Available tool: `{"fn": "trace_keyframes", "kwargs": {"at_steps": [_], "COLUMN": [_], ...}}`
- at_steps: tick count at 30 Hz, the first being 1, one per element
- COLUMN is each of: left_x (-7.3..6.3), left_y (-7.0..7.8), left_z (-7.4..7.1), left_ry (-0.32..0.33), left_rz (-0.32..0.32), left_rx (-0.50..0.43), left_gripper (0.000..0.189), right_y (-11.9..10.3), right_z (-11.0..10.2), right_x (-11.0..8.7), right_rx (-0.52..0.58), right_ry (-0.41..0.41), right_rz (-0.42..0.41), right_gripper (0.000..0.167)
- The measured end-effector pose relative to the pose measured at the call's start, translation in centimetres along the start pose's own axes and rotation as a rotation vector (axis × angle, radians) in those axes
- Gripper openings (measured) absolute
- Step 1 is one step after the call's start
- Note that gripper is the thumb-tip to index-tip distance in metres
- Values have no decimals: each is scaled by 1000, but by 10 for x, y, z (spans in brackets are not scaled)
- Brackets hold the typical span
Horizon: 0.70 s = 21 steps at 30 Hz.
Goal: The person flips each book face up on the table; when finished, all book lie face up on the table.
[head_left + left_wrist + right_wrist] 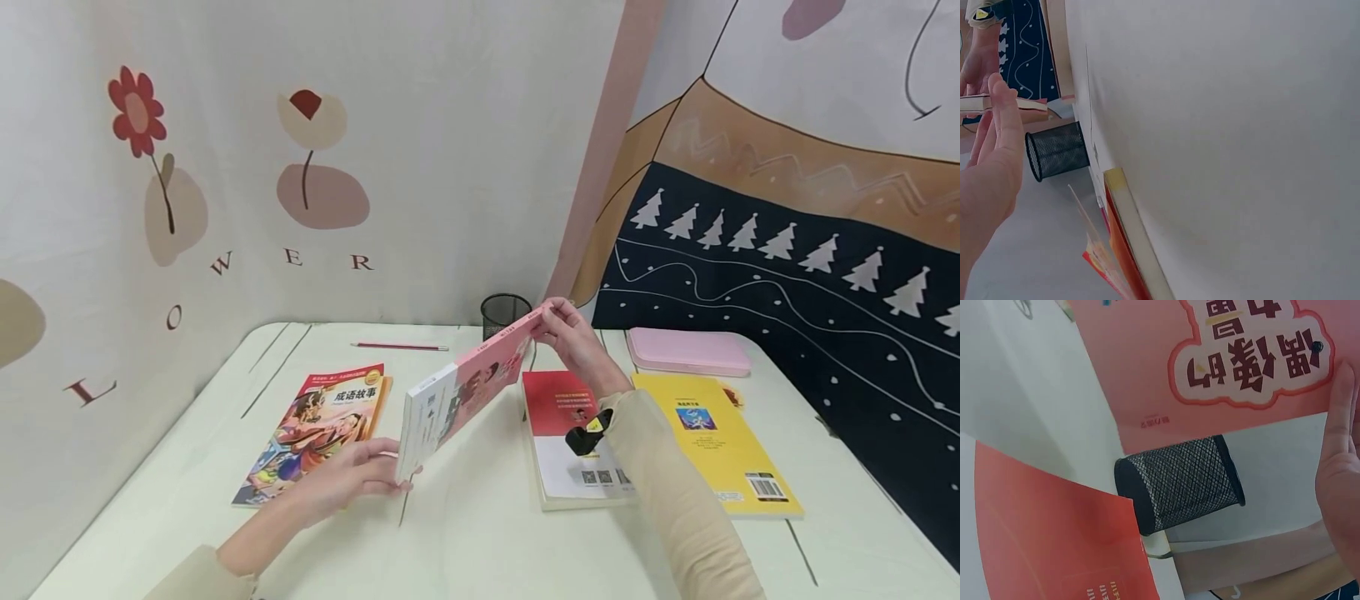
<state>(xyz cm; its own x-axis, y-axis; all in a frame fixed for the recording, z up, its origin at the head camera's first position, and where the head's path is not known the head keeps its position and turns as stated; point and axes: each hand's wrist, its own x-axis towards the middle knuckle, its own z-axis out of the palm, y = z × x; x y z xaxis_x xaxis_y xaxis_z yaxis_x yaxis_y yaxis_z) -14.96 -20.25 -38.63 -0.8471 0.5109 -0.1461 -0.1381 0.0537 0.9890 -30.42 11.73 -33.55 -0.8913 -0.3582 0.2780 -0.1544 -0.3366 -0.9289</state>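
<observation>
Surface (465, 546): backed by printed cloth (450, 167).
Pink book (487, 379): held tilted above the surface, between side edges.
Left hand (356, 477): nearly closed, lower end pinched.
Right hand (577, 343): nearly closed, upper end pinched.

成语故事 on book (318, 437), LOWER on backdrop (427, 167)

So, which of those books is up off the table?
The pink-and-white book, held between the left hand and right hand; the other books lie on the table.

Head view looks forward-down; closer wrist views share the mesh cup (1059, 150).
</observation>
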Motion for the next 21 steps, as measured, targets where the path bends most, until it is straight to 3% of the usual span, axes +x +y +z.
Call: {"fn": "trace_keyframes", "kwargs": {"at_steps": [5,9,12,17,21], "left_x": [0,-1,-3,-7,-8], "left_y": [2,1,0,0,2], "left_z": [1,3,4,3,2], "left_ry": [-6,44,69,112,103], "left_rz": [49,98,137,169,189], "left_rx": [115,248,293,270,217], "left_gripper": [59,62,59,55,55], "right_y": [1,4,6,9,12], "right_z": [4,9,11,12,10], "right_x": [3,4,5,7,7], "right_rx": [-36,-39,-24,12,-15], "right_ry": [46,86,109,129,141], "right_rz": [8,29,44,87,122], "right_gripper": [22,21,18,13,16]}}
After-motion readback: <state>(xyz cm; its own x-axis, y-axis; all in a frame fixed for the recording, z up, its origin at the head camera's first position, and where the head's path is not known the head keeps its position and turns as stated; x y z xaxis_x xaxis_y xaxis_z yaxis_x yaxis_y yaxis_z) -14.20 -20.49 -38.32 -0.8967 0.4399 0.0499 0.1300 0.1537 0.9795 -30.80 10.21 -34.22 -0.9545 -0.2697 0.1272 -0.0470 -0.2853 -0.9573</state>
